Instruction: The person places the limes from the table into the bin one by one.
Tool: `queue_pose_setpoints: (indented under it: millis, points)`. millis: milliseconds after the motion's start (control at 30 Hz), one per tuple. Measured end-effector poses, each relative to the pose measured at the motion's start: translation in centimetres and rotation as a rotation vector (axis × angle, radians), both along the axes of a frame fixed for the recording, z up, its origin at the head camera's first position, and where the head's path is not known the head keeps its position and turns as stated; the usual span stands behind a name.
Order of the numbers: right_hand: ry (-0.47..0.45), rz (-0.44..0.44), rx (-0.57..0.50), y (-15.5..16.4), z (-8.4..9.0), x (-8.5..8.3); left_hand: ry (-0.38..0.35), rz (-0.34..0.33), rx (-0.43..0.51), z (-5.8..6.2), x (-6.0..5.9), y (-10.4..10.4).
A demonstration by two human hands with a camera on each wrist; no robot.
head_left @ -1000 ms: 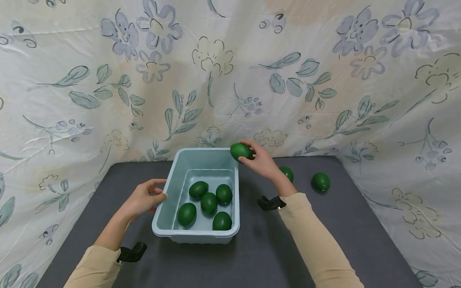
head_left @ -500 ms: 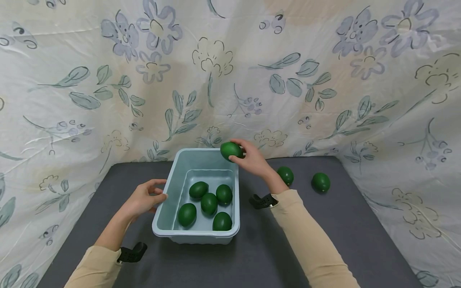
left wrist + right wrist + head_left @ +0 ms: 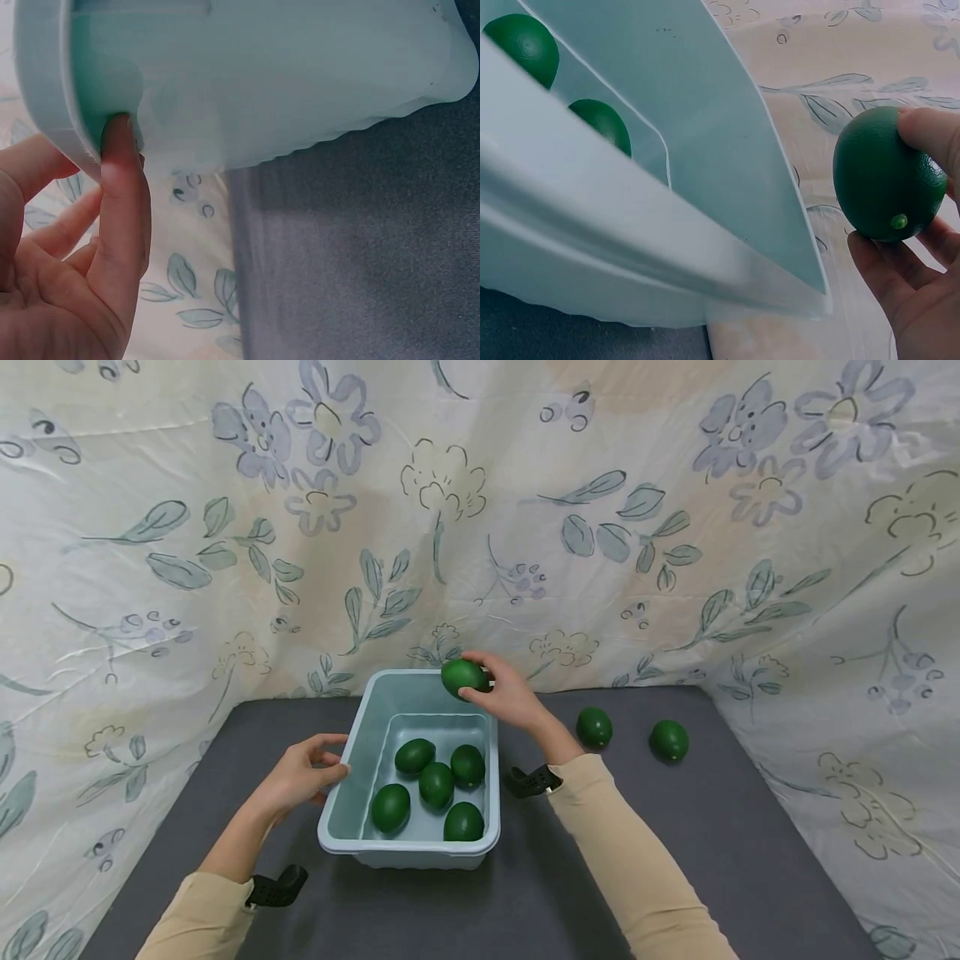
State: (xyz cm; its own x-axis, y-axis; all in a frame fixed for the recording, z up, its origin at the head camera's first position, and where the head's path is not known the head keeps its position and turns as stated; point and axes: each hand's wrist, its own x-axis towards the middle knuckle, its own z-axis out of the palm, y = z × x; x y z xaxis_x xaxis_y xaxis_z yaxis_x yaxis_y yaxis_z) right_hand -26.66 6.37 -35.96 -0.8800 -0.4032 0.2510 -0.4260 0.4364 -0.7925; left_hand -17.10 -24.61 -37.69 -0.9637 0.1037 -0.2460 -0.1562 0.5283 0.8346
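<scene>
Green lime (image 3: 462,677) sits pinched in our right hand (image 3: 508,693), thumb on top and fingers curled beneath it, held in the air over the far right corner of a pale blue plastic tub (image 3: 341,793). Five more green limes lie loose on the tub's floor; the nearest to the raised fruit is one at the back right (image 3: 467,765). Our left hand (image 3: 300,774) rests against the tub's left rim, thumb hooked over the edge and fingers loosely curled outside the wall.

We judge the step in hand to be lowering this lime into the tub. Doing it well would mean bringing it down over the bare floor at the far end, letting go low so it does not bounce off the others, and keeping the left hand firm on the rim so the tub does not slide.

Around the tub lies a dark grey table (image 3: 675,827), with two further limes on it to the right, one closer to the tub (image 3: 594,727) and one further out (image 3: 668,740). Flowered cloth (image 3: 225,527) walls the scene in.

Only the head view shows the whole layout and the count of fruit. Our right wrist view shows the lime's pebbled skin and small stem nub (image 3: 898,221), and the fingertip (image 3: 930,135) pressing its top. Our left wrist view shows the thumb (image 3: 120,187) laid flat against the tub wall.
</scene>
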Motion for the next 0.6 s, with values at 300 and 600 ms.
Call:
queue_pose_setpoints:
  millis: [300,600]
  points:
    - [-0.002,0.047,-0.006,-1.0,-0.1,0.0,-0.003,-0.001,0.006,-0.1,-0.1,-0.1]
    - [-0.012,0.036,0.024,-2.3,-0.1,0.3,-0.008,0.006,-0.006,0.0,0.0,0.0]
